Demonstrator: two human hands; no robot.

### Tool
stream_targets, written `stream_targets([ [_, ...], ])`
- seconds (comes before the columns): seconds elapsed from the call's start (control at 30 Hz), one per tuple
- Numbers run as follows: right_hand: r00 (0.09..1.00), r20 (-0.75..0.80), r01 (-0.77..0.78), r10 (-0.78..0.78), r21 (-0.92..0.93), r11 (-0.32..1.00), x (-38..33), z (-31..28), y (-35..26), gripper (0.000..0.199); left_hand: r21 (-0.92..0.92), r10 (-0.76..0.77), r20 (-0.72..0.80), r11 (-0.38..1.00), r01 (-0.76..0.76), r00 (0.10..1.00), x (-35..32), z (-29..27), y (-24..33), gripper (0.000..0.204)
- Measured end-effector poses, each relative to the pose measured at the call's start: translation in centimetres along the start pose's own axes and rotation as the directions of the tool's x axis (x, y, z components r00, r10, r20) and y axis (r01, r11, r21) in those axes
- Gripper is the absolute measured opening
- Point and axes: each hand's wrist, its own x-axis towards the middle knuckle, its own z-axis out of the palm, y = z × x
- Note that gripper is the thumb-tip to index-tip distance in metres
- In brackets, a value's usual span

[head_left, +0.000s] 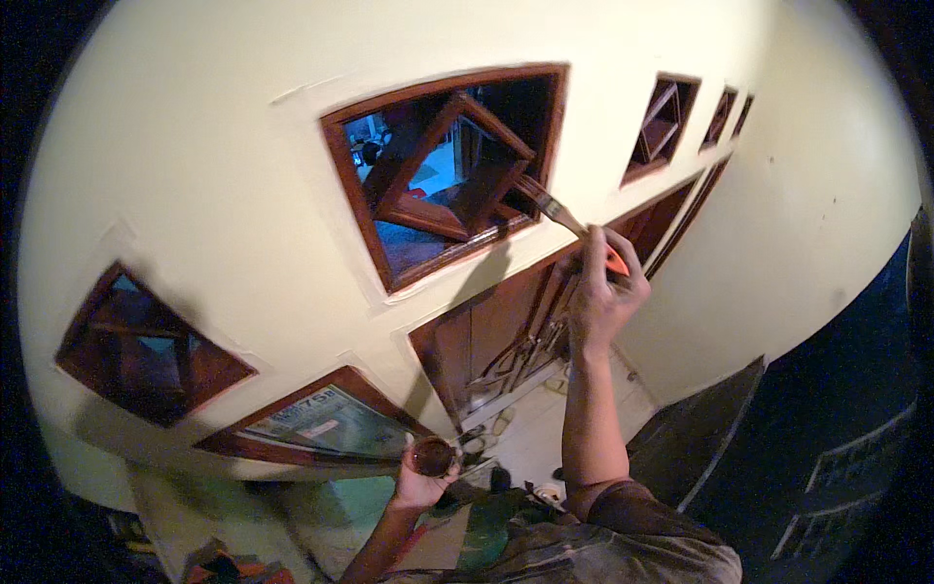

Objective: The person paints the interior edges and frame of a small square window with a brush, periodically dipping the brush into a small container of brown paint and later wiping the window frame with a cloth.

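Observation:
My right hand (605, 304) is closed around the handle of a paintbrush (556, 208), part of which shows orange. The brush points up and to the left. Its bristles meet the right side of a brown wooden diamond-shaped frame (494, 127) set inside a square wooden vent opening (350, 180). Lower down, my left hand (418, 492) grips a small round cup (433, 456) with dark reddish-brown liquid in it. Blue-lit room parts show through the opening. Along its lower edge the wood looks glossy.
Pale yellow wall (224, 146) surrounds the frames. Further wooden vents (662, 131) line the upper right; another (146, 360) is at left. Below stand a brown wooden door (486, 336) and a framed window (331, 423). Several pairs of footwear (501, 421) lie on the tiled floor far beneath.

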Motion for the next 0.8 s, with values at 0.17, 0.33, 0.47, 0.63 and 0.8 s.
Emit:
stream_targets([
  [0.17,0.991,0.04,-0.132,0.126,0.186,0.974,0.3,3.3,1.2,0.018,0.045,0.064,-0.145,0.997,-0.058,0.987,-1.4,0.7,0.1,0.073],
  [0.33,0.9,0.196,-0.426,0.389,0.582,0.693,-0.4,2.7,2.8,0.02,0.129,0.107,-0.144,0.988,-0.089,0.984,-2.4,1.5,-0.7,0.076],
  [0.47,0.898,0.265,-0.439,0.35,0.545,0.714,-0.8,-1.9,4.4,0.022,0.156,0.133,-0.136,0.981,-0.111,0.982,-3.4,2.1,-1.1,0.073],
  [0.63,0.865,0.234,-0.497,0.443,0.515,0.698,-1.9,-0.5,4.9,0.02,0.085,0.232,-0.115,0.971,-0.223,0.966,-4.4,1.5,-1.3,0.067],
  [0.8,0.86,0.247,-0.473,0.446,0.712,0.519,-1.6,3.2,4.4,0.018,0.133,0.223,-0.1,0.969,-0.209,0.97,-4.0,3.9,-2.6,0.064],
])
